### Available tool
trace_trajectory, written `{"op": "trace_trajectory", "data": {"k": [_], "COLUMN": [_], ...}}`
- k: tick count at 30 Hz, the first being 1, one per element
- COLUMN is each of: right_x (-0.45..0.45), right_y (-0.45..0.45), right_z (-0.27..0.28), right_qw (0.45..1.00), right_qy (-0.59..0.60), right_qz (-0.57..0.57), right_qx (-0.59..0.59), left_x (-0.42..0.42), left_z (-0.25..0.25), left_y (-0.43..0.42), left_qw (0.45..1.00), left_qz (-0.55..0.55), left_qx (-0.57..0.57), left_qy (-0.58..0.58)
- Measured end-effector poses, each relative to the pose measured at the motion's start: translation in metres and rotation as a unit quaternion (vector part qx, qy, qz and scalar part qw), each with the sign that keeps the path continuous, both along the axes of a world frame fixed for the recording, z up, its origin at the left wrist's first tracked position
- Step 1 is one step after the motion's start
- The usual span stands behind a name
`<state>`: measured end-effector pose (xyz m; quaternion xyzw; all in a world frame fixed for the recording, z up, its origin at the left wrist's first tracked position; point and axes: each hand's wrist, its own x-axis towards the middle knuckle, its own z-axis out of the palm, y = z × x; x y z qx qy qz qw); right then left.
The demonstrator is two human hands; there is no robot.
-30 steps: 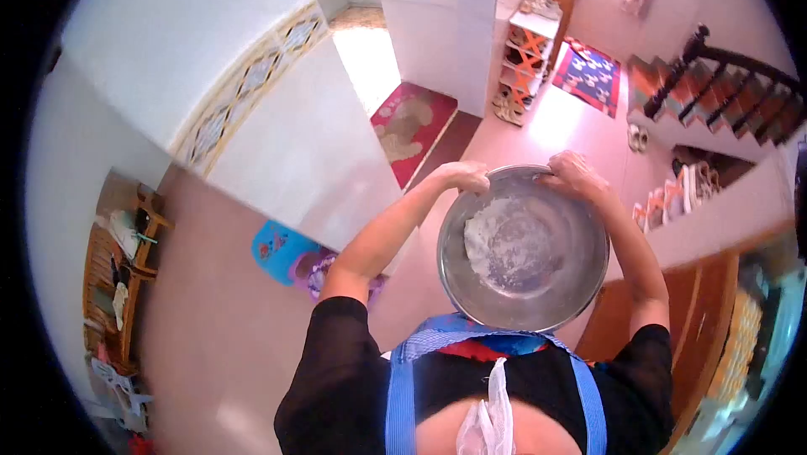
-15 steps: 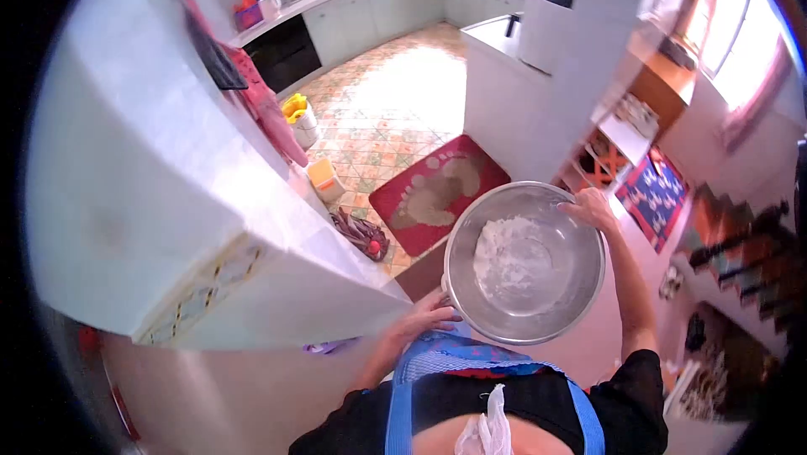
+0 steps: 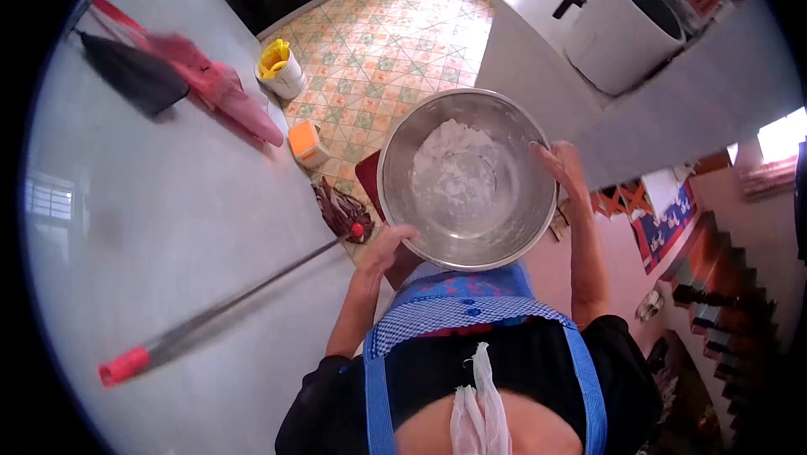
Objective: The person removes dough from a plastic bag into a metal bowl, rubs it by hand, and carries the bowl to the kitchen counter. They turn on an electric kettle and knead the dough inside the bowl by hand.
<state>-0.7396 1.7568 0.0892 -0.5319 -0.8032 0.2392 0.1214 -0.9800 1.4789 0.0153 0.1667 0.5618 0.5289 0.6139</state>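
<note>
Both hands carry a large stainless steel mixing bowl (image 3: 521,203) in front of my apron. White flour (image 3: 454,171) lies in it, heaped toward the far left side and dusted over the bottom. My left hand (image 3: 387,249) grips the near left rim, its thumb over the edge and the other fingers hidden beneath. On the right rim, my right hand (image 3: 561,165) is closed, thumb inside the bowl and fingers outside.
A mop (image 3: 252,293) leans along the white wall at left, its head on the tiled floor. Ahead stand a white bucket (image 3: 286,76) with a yellow bag and an orange-lidded bin (image 3: 308,144). A counter with a white pot (image 3: 618,39) is at right; stairs (image 3: 714,304) lie further right.
I have moved forward toward the kitchen floor, and the view has tilted down. The bowl, still in both hands, now covers most of the red mat. The mop handle has come into view.
</note>
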Motion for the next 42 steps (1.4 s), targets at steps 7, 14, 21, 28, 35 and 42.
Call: {"op": "trace_trajectory", "data": {"k": [7,14,21,28,35,42], "right_x": [-0.114,-0.278,-0.428,-0.511,-0.531,-0.601], "right_y": [0.169,0.321,0.47,0.628,0.746,0.921], "right_z": [-0.014,-0.004,-0.012,0.008,0.053,0.052], "right_qw": [0.995,0.977,0.957,0.987,0.952,0.953], "right_qy": [-0.027,-0.065,0.005,-0.016,0.196,0.259], "right_qz": [0.092,0.194,0.285,0.156,-0.013,0.111], "right_qx": [0.011,-0.057,0.051,0.015,0.237,0.107], "left_x": [-0.075,-0.164,-0.28,-0.441,-0.52,-0.573], "left_z": [0.018,-0.002,0.015,0.034,0.076,0.052], "left_y": [0.138,0.244,0.39,0.582,0.81,1.022], "left_qw": [0.993,0.955,0.925,0.967,0.99,0.999], "left_qz": [0.1,0.282,0.375,0.255,0.13,0.051], "left_qx": [-0.056,-0.058,-0.036,-0.009,0.026,0.014], "left_qy": [-0.036,-0.078,-0.037,0.019,0.036,0.007]}}
